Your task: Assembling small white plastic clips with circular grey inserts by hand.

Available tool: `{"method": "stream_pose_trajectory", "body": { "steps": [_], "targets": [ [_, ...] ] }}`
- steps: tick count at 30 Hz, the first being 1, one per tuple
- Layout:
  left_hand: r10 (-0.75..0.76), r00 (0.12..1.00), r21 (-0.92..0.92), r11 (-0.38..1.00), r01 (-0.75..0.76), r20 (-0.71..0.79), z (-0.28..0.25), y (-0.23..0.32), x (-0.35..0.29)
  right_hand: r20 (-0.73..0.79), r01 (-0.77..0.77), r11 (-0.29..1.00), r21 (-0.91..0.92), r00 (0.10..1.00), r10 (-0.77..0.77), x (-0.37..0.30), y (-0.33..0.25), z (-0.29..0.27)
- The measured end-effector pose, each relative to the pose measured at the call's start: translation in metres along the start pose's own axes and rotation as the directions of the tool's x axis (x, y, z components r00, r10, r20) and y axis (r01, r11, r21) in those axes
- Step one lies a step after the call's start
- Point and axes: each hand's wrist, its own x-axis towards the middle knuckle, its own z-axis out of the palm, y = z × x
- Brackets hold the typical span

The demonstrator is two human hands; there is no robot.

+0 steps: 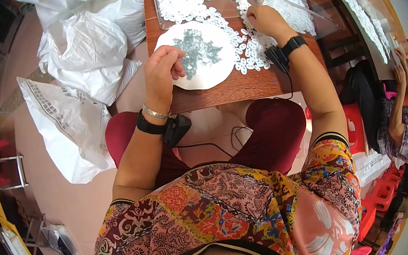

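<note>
My left hand is at the left edge of a round white plate, its fingers curled together; what they hold, if anything, is too small to make out. On the plate lies a heap of small grey metal-looking pieces. My right hand is beyond the plate to the right, over many loose white plastic pieces, oval with holes. Its fingers are bent inward and their tips are partly hidden, so whatever is between them does not show. A thicker pile of white pieces sits behind the plate.
Brown wooden table in front of me, with a clear plastic tray at its far right. Large white sacks stand on the floor to the left. Red stools and another person are to the right.
</note>
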Motion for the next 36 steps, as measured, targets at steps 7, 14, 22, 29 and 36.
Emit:
{"method": "stream_pose_trajectory", "body": {
  "steps": [7,14,22,29,36],
  "targets": [
    [-0.025,1.0,0.021,0.999,0.025,0.005,0.002,-0.008,0.001,0.045,0.11,0.991,0.071,0.992,-0.114,0.002,-0.024,-0.006],
    [-0.031,0.999,0.024,0.999,0.031,-0.016,0.001,-0.002,-0.001,0.173,0.1,0.995,0.014,0.98,-0.101,0.0,-0.044,-0.009],
    [-0.014,0.999,0.051,0.999,0.013,0.032,-0.001,-0.008,0.001,0.161,0.171,0.972,-0.162,0.976,-0.145,0.009,-0.053,-0.003],
    [-0.013,1.0,0.034,0.999,0.012,0.023,-0.003,-0.007,0.0,0.183,0.073,0.994,0.076,0.979,-0.086,-0.016,-0.029,-0.015],
    [-0.033,0.999,0.059,0.998,0.03,0.039,0.007,-0.008,-0.004,0.078,0.067,0.98,0.187,0.993,-0.083,-0.034,-0.046,-0.011]
  ]
}}
